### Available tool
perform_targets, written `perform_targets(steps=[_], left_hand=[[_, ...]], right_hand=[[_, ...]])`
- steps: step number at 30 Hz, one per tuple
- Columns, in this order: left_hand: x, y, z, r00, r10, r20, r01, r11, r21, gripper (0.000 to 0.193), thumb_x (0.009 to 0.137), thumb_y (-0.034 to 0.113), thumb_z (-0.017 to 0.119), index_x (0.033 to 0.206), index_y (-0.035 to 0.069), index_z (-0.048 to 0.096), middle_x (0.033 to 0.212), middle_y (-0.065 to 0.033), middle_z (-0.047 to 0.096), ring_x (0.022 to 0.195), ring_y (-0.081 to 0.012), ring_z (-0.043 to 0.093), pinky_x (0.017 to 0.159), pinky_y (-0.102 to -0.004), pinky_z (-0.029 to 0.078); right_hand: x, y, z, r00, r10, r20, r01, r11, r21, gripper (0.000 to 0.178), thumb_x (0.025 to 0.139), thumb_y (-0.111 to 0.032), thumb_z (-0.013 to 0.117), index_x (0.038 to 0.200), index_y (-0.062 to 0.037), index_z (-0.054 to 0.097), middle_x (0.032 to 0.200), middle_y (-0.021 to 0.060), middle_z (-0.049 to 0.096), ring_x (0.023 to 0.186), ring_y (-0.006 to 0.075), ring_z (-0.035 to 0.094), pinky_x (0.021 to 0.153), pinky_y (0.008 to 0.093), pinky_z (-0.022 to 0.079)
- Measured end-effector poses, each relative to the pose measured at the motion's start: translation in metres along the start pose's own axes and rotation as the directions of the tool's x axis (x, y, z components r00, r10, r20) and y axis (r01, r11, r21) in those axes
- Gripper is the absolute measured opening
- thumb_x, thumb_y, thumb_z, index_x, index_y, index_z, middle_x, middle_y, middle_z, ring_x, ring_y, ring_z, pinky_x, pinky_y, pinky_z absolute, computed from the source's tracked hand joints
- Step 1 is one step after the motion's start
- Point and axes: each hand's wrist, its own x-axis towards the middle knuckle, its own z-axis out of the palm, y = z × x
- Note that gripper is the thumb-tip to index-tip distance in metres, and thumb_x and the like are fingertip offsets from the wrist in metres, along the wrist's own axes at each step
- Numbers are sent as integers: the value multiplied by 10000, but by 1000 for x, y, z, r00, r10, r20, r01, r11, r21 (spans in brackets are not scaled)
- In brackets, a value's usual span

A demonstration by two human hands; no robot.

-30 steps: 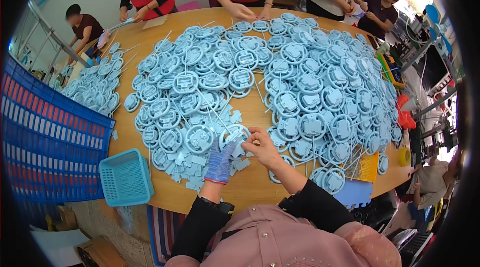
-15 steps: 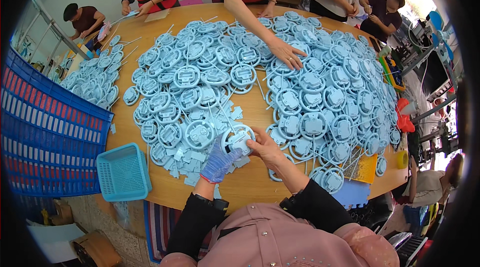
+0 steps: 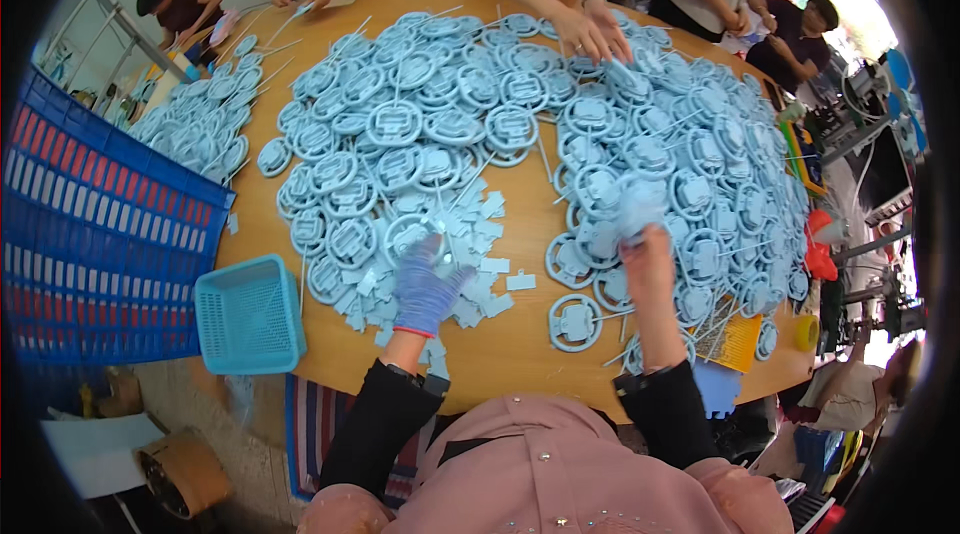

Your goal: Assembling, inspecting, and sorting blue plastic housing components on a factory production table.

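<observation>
My left hand (image 3: 425, 286), in a thin purple-blue glove, reaches over the left pile with its thumb apart from the fingers. Its fingertips are at a light-blue round plastic ring part (image 3: 408, 230), and whether they touch it I cannot tell. My bare right hand (image 3: 650, 269) is over the near edge of the right pile, its fingers closed on another light-blue ring part (image 3: 640, 206), which is smeared by motion. Small flat light-blue plates (image 3: 480, 279) lie loose beside my left hand. One ring part (image 3: 575, 322) lies on the wood left of my right forearm.
Ring parts with thin sticks heap across the wooden table (image 3: 500, 369). A light-blue basket (image 3: 250, 319) stands at the left, beside a big blue crate (image 3: 110, 234). A yellow tray (image 3: 730, 342) is at the right. Across the table, a person's hands (image 3: 592, 34) handle parts; others work behind.
My hands have parted. The right has carried a ring part rightward to the right pile; the left has moved slightly left, onto the left pile. The person opposite now has both hands at the parts.
</observation>
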Motion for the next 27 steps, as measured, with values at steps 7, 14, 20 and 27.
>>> perform_targets(steps=[7,14,20,27], left_hand=[[30,33,-36,946,-168,-277,314,688,654,1022,647,498,807,1465,122,323,1462,-237,333,1337,-408,347,1084,-442,323],[49,-10,-19,990,-54,-133,134,692,710,857,718,427,758,1438,149,384,1450,-239,343,1317,-418,374,1067,-465,339],[47,-65,-63,936,-345,-71,237,766,-598,502,832,136,616,1312,69,485,1243,-182,556,1137,-311,571,911,-424,500],[-42,-47,-63,943,-326,70,79,16,-997,447,877,98,565,1307,25,465,1241,-171,556,1134,-327,566,946,-487,504]], right_hand=[[-34,74,37,766,436,472,248,478,-843,458,799,-171,708,1213,-36,565,1102,87,605,925,248,629,781,328,515],[-46,134,30,703,213,678,711,-203,-673,345,748,-79,653,1086,-78,587,1034,90,536,992,287,548,782,372,516],[-36,126,25,712,251,655,696,-129,-707,200,764,-57,602,964,-58,611,967,113,527,984,294,549,769,390,511],[-29,98,65,767,421,484,471,142,-871,195,807,-139,698,948,-49,597,874,63,593,802,260,597,741,370,523]])
